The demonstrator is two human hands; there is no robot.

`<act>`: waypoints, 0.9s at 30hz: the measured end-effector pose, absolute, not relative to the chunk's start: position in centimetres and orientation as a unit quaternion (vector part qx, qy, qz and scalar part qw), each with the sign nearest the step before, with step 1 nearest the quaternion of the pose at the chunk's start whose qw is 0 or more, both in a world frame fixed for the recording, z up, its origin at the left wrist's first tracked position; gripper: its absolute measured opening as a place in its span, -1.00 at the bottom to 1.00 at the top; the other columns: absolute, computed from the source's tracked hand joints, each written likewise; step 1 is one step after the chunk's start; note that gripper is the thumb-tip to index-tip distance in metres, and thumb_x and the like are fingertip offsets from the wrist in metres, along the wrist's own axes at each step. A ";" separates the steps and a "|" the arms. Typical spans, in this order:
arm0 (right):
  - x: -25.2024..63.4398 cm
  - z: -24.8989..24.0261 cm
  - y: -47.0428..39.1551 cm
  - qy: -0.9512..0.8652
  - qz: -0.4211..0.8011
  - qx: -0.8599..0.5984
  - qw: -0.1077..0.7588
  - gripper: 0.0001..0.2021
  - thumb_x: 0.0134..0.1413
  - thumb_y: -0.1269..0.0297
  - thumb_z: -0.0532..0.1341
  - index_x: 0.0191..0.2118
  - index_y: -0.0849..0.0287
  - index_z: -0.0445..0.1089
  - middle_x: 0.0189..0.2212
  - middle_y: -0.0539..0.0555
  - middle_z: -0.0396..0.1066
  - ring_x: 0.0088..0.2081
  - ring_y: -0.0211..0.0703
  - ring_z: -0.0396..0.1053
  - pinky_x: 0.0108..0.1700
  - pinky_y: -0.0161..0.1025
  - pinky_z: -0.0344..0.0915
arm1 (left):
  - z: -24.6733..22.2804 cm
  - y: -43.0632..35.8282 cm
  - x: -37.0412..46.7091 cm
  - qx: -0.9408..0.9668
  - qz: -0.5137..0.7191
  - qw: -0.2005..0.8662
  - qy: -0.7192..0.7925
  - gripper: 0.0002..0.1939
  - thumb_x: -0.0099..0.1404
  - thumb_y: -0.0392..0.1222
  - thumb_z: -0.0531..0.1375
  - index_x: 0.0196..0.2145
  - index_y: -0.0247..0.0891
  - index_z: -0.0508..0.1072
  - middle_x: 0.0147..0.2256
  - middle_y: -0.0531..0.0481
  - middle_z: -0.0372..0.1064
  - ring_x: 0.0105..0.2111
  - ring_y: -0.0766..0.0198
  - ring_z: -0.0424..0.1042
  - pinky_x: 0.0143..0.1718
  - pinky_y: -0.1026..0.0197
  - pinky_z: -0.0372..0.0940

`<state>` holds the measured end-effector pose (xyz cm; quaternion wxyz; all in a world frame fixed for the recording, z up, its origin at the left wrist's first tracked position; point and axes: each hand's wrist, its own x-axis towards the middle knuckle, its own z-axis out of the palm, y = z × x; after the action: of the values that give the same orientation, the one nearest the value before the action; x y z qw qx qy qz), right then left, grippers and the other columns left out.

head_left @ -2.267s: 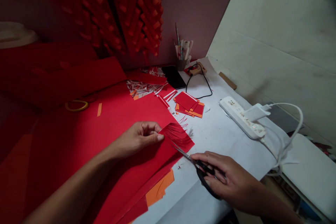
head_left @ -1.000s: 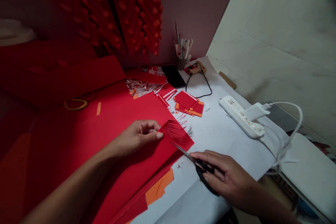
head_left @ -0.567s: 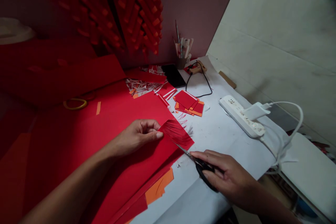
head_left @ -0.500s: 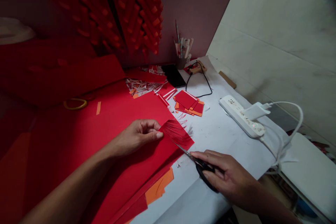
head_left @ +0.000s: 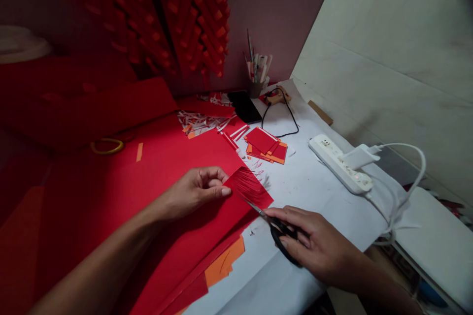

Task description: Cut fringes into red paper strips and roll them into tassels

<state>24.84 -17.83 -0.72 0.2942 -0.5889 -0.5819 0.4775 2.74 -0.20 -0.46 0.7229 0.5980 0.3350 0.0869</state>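
A sheet of red paper [head_left: 221,216] has one end cut into many fine slits, like a fringe [head_left: 251,187]. My left hand [head_left: 201,187] pinches that sheet at its edge between thumb and fingers, just left of the fringe. Black-handled scissors [head_left: 283,241] are in my right hand [head_left: 314,241], with thumb and fingers around the handles. Their blades point up and left and meet the red paper beside the slits. Several thin red slivers [head_left: 260,167] lie on the white table covering just beyond the fringe.
A small stack of red and orange cards [head_left: 266,145] lies beyond my hands. Behind it are paper scraps [head_left: 203,120], a black phone [head_left: 244,107], a pen cup [head_left: 255,86] and a corded tool [head_left: 279,96]. A white power strip [head_left: 340,165] sits right; yellow-handled scissors [head_left: 107,146] lie left.
My right hand and the scissors have shifted slightly to the left, and the blades reach a little further into the red paper. My left hand has barely moved.
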 end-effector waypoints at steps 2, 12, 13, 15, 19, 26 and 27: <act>24.9 -0.8 -17.8 -0.581 0.478 -0.588 0.297 -0.47 0.12 0.53 0.16 0.19 -0.02 0.35 -0.19 0.07 0.44 -0.20 -0.10 0.41 -0.13 -0.14 0.40 | -0.4 -0.2 2.7 0.599 0.087 0.722 0.335 -0.67 0.16 0.01 0.34 -0.38 -0.30 0.37 -0.60 0.21 0.19 -0.61 0.48 0.02 -0.56 0.35 -0.06; 24.8 -1.0 -17.8 -0.577 0.478 -0.590 0.300 -0.51 0.14 0.50 0.14 0.18 0.02 0.36 -0.21 0.09 0.43 -0.21 -0.09 0.40 -0.18 -0.15 0.38 | -0.5 -0.2 2.6 0.605 0.073 0.719 0.334 -0.69 0.21 0.02 0.29 -0.37 -0.27 0.35 -0.60 0.22 0.21 -0.62 0.45 0.04 -0.54 0.32 -0.06; 24.8 -1.0 -17.8 -0.579 0.476 -0.592 0.298 -0.52 0.15 0.49 0.14 0.18 0.03 0.37 -0.22 0.09 0.43 -0.21 -0.09 0.40 -0.18 -0.14 0.38 | -0.5 -0.2 2.6 0.606 0.074 0.718 0.334 -0.69 0.21 0.02 0.29 -0.37 -0.27 0.35 -0.60 0.22 0.21 -0.62 0.45 0.04 -0.54 0.32 -0.06; 24.8 -0.8 -17.7 -0.585 0.468 -0.596 0.291 -0.54 0.16 0.47 0.14 0.17 0.05 0.38 -0.23 0.09 0.44 -0.22 -0.07 0.41 -0.19 -0.12 0.37 | -0.6 -0.2 2.6 0.607 0.075 0.718 0.333 -0.69 0.20 0.03 0.29 -0.37 -0.26 0.35 -0.60 0.22 0.20 -0.63 0.45 0.04 -0.55 0.33 -0.06; 24.9 -0.6 -17.7 -0.598 0.456 -0.594 0.286 -0.56 0.18 0.45 0.14 0.16 0.06 0.39 -0.23 0.10 0.46 -0.21 -0.05 0.41 -0.17 -0.09 0.36 | -0.6 -0.2 2.6 0.608 0.073 0.716 0.334 -0.68 0.20 0.03 0.29 -0.38 -0.27 0.35 -0.60 0.22 0.19 -0.62 0.46 0.03 -0.55 0.34 -0.05; 24.7 -0.8 -17.2 -0.587 0.467 -0.592 0.294 -0.51 0.10 0.53 0.16 0.14 0.02 0.40 -0.16 0.10 0.49 -0.17 -0.05 0.44 -0.13 -0.12 0.39 | -0.5 -0.2 2.6 0.615 0.074 0.711 0.332 -0.65 0.20 0.06 0.29 -0.29 -0.28 0.37 -0.58 0.20 0.22 -0.62 0.45 0.03 -0.56 0.34 -0.03; 24.7 -0.9 -17.1 -0.586 0.468 -0.591 0.297 -0.50 0.10 0.54 0.16 0.14 0.01 0.40 -0.15 0.11 0.49 -0.16 -0.05 0.44 -0.12 -0.12 0.39 | -0.5 -0.2 2.6 0.617 0.071 0.711 0.331 -0.64 0.20 0.07 0.29 -0.27 -0.28 0.37 -0.59 0.20 0.22 -0.62 0.45 0.03 -0.56 0.34 -0.03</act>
<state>24.69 -17.11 -0.87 0.2969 -0.5908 -0.5863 0.4681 2.61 -0.23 -0.55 0.7106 0.6166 0.3314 0.0713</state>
